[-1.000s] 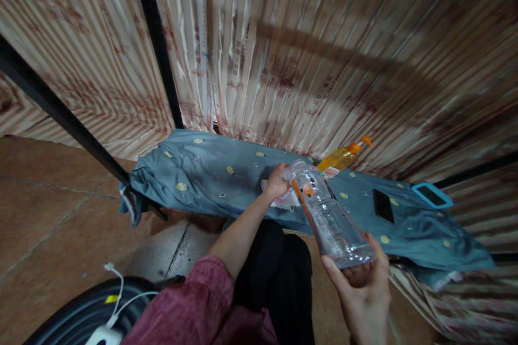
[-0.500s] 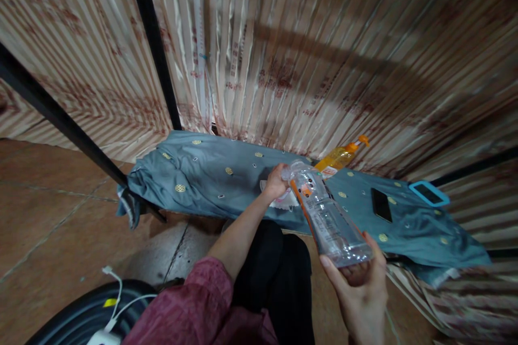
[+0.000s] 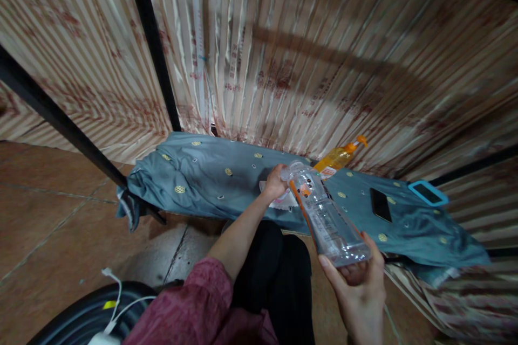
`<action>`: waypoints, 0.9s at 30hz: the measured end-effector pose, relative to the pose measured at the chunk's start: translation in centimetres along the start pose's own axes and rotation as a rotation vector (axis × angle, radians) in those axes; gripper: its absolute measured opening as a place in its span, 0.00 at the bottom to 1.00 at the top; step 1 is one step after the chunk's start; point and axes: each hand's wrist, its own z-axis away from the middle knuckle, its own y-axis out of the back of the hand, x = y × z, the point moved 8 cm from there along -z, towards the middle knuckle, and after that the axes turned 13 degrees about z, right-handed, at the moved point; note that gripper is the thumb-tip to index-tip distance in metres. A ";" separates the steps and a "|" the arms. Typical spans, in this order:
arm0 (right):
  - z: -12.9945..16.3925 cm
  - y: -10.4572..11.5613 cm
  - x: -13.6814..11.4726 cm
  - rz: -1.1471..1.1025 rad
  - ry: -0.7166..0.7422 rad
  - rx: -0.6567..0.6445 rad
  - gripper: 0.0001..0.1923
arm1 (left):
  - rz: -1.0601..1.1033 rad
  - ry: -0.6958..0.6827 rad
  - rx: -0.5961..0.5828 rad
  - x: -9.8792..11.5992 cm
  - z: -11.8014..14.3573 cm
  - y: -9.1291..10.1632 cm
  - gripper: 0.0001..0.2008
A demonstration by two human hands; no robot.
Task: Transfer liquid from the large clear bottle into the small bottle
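Observation:
My right hand (image 3: 356, 285) grips the base of a clear plastic bottle (image 3: 326, 214) with an orange label strip, tilted so its neck points away from me. At the bottle's mouth, my left hand (image 3: 275, 183) is closed around the top, where the cap sits. Under the left hand lies a white and pink cloth or packet (image 3: 283, 202) on a blue-grey patterned fabric (image 3: 210, 178) spread over a low surface.
An orange bottle with a pump top (image 3: 338, 157) stands behind the clear bottle. A black phone (image 3: 381, 205) and a blue-framed device (image 3: 428, 193) lie on the fabric to the right. Striped curtains and black poles (image 3: 151, 48) rise behind. A white cable (image 3: 115, 294) lies bottom left.
Both hands and the bottle hold nearly the same pose; the view has shifted slightly.

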 end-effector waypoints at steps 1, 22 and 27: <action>0.0 0.0 0.0 0.003 0.004 0.003 0.58 | 0.003 0.000 0.001 0.0 0.0 0.0 0.19; 0.0 -0.2 0.0 -0.039 -0.039 -0.005 0.60 | -0.004 -0.002 -0.011 -0.3 0.0 -0.1 0.16; -0.1 -0.2 0.2 -0.040 -0.029 -0.007 0.61 | -0.016 -0.009 -0.008 -0.4 -0.2 -0.2 0.16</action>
